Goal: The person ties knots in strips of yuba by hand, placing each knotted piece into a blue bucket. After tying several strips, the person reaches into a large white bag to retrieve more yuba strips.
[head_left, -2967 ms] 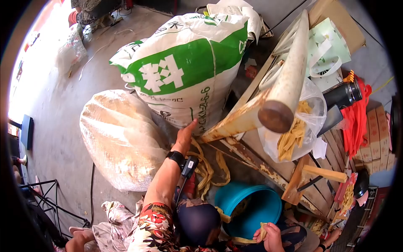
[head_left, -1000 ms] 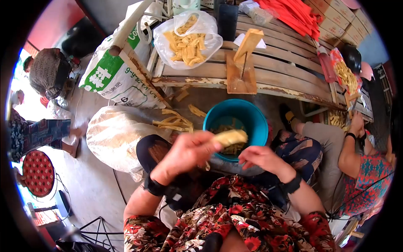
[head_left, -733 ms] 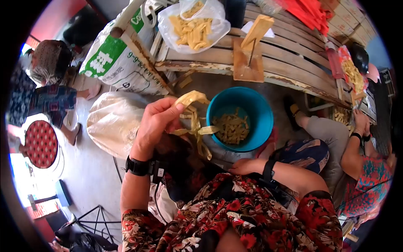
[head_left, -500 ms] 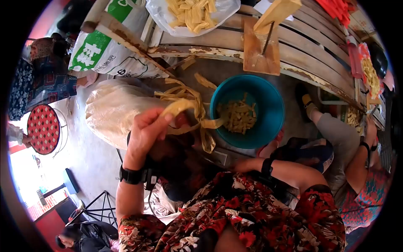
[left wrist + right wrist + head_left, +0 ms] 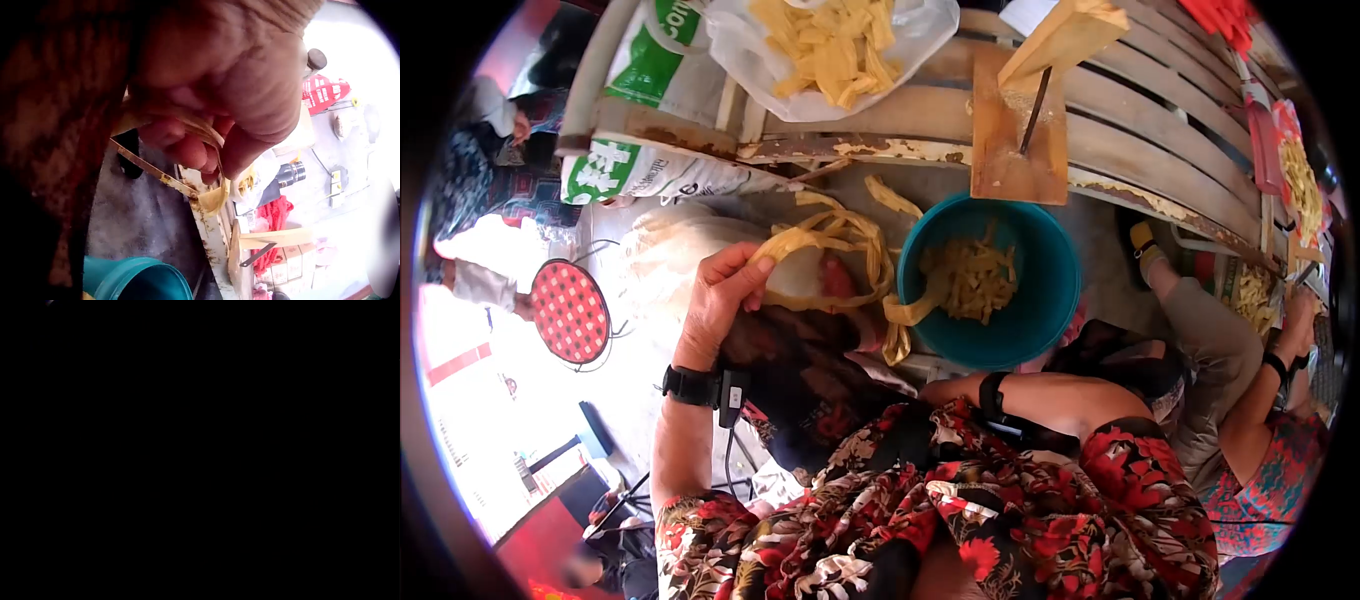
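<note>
My left hand (image 5: 725, 290) pinches a long, pale-yellow, ribbon-like strip (image 5: 800, 237) between thumb and fingers. The strip loops toward the bucket, and one end hangs beside its rim. In the left wrist view the strip (image 5: 214, 199) drapes past the fingertips of the left hand (image 5: 250, 94). A teal bucket (image 5: 1055, 300) stands on the floor in front of me, with short yellow pieces (image 5: 980, 280) at its bottom. My right hand (image 5: 948, 388) lies low near my lap, its fingers hidden. The right wrist view is almost wholly black.
Behind the bucket runs a slatted bench (image 5: 1140, 140) bearing a wooden block with an upright blade (image 5: 1020, 150) and a plastic bag of yellow pieces (image 5: 930, 50). A pale sack (image 5: 655, 245) stands left. Another person's arm (image 5: 1250, 425) is at right.
From reaching toward the sacks, my left hand has come back in front of me, and lately moved slightly left with the strip. My right hand has dropped from over the bucket to my lap.
</note>
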`<state>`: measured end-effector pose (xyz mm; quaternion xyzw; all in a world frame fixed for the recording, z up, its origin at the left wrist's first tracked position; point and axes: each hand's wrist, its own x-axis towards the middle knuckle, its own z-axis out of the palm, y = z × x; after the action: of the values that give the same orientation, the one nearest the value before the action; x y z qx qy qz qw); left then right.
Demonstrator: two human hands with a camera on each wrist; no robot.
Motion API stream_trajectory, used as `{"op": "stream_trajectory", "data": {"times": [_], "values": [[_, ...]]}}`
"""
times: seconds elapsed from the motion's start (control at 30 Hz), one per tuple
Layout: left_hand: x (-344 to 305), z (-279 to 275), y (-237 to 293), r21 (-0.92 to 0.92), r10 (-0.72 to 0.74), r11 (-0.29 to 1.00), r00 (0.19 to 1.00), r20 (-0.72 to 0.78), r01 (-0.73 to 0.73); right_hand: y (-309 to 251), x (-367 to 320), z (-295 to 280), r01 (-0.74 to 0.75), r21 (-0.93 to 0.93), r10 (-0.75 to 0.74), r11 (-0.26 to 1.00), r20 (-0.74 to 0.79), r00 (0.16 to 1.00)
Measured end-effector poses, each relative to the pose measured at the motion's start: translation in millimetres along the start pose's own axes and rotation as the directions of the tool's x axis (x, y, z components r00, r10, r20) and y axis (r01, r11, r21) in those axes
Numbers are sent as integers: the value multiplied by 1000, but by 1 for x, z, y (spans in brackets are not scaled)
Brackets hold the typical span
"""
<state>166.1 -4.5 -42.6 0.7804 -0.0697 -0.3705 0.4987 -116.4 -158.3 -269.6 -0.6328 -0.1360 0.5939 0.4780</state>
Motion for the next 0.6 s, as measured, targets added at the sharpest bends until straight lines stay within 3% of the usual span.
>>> {"op": "stream_trajectory", "data": {"times": [0.13,0.2,0.27,0.3,0.33,0.4,0.47,0.53,0.57,0.6], "values": [[-21,3,-9,-35,92,995,994,60,-90,-6,-4,-5,-24,-149,13,989,-74,997],[-38,10,-11,26,86,996,989,121,-90,-15,-8,-1,-46,-247,21,968,-102,995],[-50,5,-18,142,178,967,963,204,-209,-26,-15,-2,-72,-373,22,925,-138,990],[-56,3,-22,138,221,959,959,176,-246,-30,-23,-3,-97,-403,27,910,-175,984],[-64,1,-25,136,262,950,954,145,-282,-23,-27,-4,-146,-267,69,953,-278,958],[-75,1,-25,65,300,950,949,92,-306,-47,-50,-8,-238,-368,132,899,-292,947],[-69,0,-39,59,357,929,927,114,-365,-15,-46,-11,-122,-401,21,908,-247,969],[-71,3,-40,61,379,921,920,99,-386,4,-40,-7,-191,-411,69,892,-293,954],[-71,3,-42,71,384,918,919,91,-390,21,-31,-9,-384,-420,257,822,-328,909],[-69,4,-43,83,392,913,916,90,-399,11,-35,-9,-290,-388,148,875,-356,923]]}}
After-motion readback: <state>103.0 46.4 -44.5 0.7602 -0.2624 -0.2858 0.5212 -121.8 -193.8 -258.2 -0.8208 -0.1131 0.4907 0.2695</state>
